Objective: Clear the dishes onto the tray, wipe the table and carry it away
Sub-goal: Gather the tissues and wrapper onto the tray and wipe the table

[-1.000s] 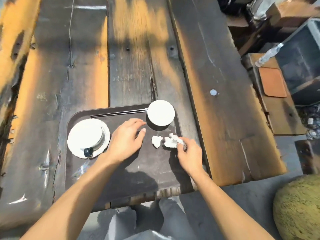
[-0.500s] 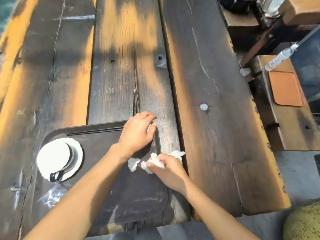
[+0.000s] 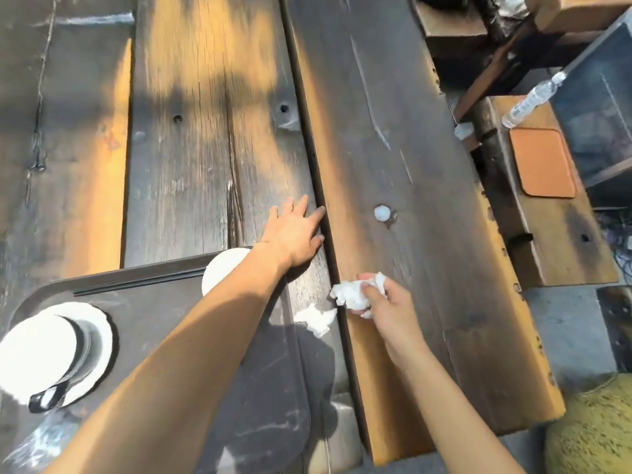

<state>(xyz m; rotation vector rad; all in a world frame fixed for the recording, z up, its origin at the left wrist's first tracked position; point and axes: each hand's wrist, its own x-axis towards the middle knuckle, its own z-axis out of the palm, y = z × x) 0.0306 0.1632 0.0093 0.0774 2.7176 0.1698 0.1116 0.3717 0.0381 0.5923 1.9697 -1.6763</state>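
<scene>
The table point(image 3: 191, 165) is rough, weathered wood, dark and matt, cracked along the grain. The tray point(image 3: 266, 398) looks like dark matt plastic, scuffed with pale scratches. The plate point(image 3: 102, 323) and cup point(image 3: 41, 350) are smooth white glazed ceramic. The tissue point(image 3: 352, 295) in the right hand point(image 3: 386, 306) is soft crumpled white paper, like the scrap point(image 3: 316, 321) beside it.

The left hand point(image 3: 294, 234) lies flat, fingers spread, on the wooden table point(image 3: 191, 159) just past the dark tray point(image 3: 164, 323). The right hand point(image 3: 383, 302) pinches a crumpled napkin point(image 3: 354, 295) above the plank. Another scrap of tissue point(image 3: 316, 319) sits by the tray's edge, and there's a cup on a saucer point(image 3: 99, 333) at the left.
</scene>
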